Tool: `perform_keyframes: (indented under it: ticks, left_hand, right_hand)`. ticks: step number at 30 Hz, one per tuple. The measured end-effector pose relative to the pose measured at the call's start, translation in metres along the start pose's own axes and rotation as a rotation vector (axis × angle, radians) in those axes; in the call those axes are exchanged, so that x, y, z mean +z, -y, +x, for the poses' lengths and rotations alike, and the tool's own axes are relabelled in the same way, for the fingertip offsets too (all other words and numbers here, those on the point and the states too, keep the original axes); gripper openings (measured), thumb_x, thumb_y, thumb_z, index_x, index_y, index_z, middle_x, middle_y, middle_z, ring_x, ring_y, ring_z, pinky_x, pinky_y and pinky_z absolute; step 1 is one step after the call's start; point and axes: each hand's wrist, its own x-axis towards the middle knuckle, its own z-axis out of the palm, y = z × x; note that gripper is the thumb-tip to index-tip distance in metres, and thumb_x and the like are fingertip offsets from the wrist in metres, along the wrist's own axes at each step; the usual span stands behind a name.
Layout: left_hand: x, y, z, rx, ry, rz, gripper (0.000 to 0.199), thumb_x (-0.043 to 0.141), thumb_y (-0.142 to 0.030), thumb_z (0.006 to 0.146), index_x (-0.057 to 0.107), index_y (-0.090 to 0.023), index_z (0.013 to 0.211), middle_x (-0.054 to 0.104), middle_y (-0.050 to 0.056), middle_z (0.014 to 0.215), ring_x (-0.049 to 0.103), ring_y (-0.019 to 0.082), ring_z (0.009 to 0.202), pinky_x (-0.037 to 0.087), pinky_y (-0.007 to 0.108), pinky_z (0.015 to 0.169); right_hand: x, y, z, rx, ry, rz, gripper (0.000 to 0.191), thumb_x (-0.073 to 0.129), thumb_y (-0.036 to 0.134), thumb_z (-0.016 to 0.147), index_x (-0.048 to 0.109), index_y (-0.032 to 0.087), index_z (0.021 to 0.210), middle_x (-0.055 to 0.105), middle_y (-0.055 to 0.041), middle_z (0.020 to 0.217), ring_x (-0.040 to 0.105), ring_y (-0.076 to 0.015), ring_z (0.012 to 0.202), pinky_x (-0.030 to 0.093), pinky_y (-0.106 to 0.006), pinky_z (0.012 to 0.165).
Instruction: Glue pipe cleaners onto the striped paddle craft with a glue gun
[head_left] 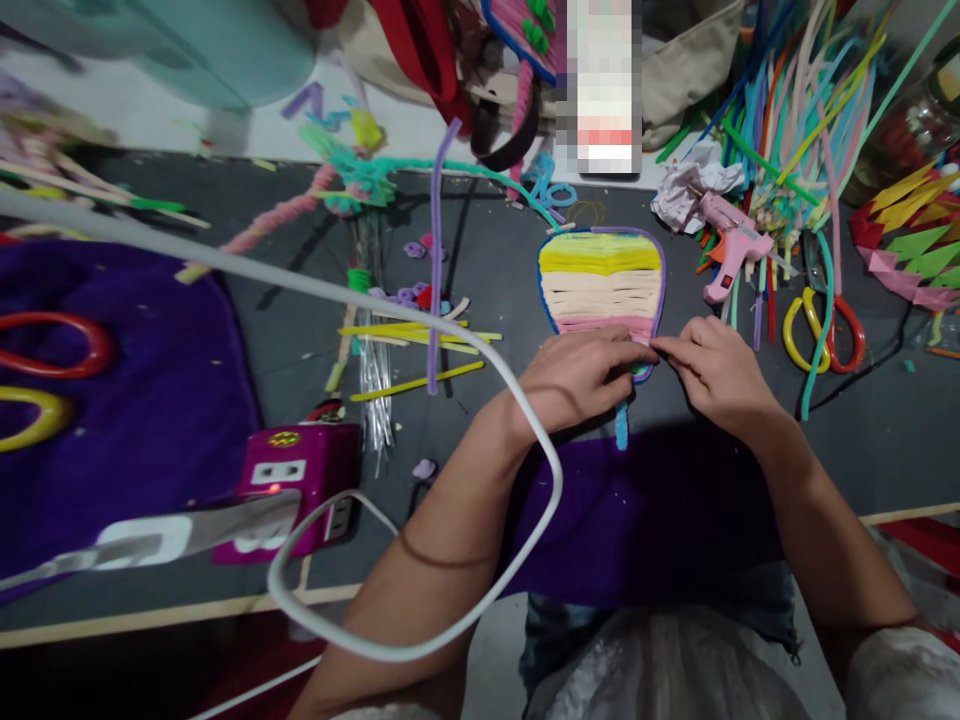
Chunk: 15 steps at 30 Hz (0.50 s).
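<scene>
A fan-shaped craft piece (pixel 604 290) lies flat on the dark table, its handle end toward me. Rows of yellow, cream and pink strips cross it, and a fuzzy blue and purple pipe cleaner rim runs around it. My left hand (pixel 589 372) covers its lower part, index finger and thumb closed near the right edge. From the right, my right hand (pixel 716 375) meets that edge, its index finger and thumb pinched at the purple rim. A short blue fuzzy handle (pixel 621 427) sticks out below my left hand. The exact grip under my fingertips is hidden.
A pink glue gun (pixel 731 245) and red-yellow scissors (pixel 823 330) lie to the right, below bundled pipe cleaners (pixel 802 130). A white cable (pixel 420 318) loops across my left arm from a magenta power box (pixel 300 480). Purple cloth (pixel 172 330) lies left.
</scene>
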Motion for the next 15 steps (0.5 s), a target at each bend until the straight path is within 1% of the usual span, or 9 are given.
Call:
perform_keyframes:
  ticks: [3, 6, 11, 15]
  left_hand:
    - [-0.0008, -0.0007, 0.0000, 0.000, -0.001, -0.002, 0.047, 0.053, -0.020, 0.093, 0.070, -0.028, 0.136, 0.073, 0.004, 0.121, 0.069, 0.022, 0.106, 0.051, 0.032, 0.087]
    - [-0.0013, -0.0009, 0.0002, 0.001, 0.003, 0.001, 0.046, 0.052, -0.021, 0.094, 0.070, -0.027, 0.136, 0.073, 0.004, 0.118, 0.069, 0.021, 0.099, 0.050, 0.030, 0.082]
    - [-0.0012, -0.0004, -0.0003, 0.026, -0.010, 0.014, 0.046, 0.052, -0.022, 0.094, 0.071, -0.027, 0.136, 0.073, 0.005, 0.118, 0.069, 0.021, 0.103, 0.049, 0.029, 0.083]
    - [-0.0010, -0.0003, -0.0013, 0.020, -0.011, 0.017, 0.046, 0.051, -0.022, 0.095, 0.071, -0.027, 0.136, 0.073, 0.004, 0.118, 0.069, 0.021, 0.101, 0.049, 0.030, 0.083]
  right_hand:
    - [-0.0014, -0.0013, 0.0003, 0.015, -0.032, 0.005, 0.041, 0.042, 0.020, 0.105, 0.076, 0.019, 0.127, 0.065, -0.0106, 0.096, 0.054, -0.0256, 0.094, 0.039, -0.039, 0.081]
    - [-0.0024, -0.0016, 0.0021, 0.054, -0.060, -0.015, 0.042, 0.041, 0.019, 0.105, 0.074, 0.018, 0.130, 0.065, -0.0112, 0.098, 0.054, -0.0264, 0.096, 0.040, -0.039, 0.084]
    - [-0.0009, 0.0002, 0.0058, 0.065, -0.029, -0.086, 0.042, 0.042, 0.018, 0.103, 0.071, 0.018, 0.133, 0.064, -0.0121, 0.100, 0.052, -0.0279, 0.097, 0.037, -0.040, 0.082]
    - [0.0007, 0.0007, 0.0071, 0.055, -0.009, -0.130, 0.042, 0.041, 0.018, 0.103, 0.070, 0.020, 0.134, 0.063, -0.0116, 0.098, 0.049, -0.0276, 0.095, 0.034, -0.039, 0.079]
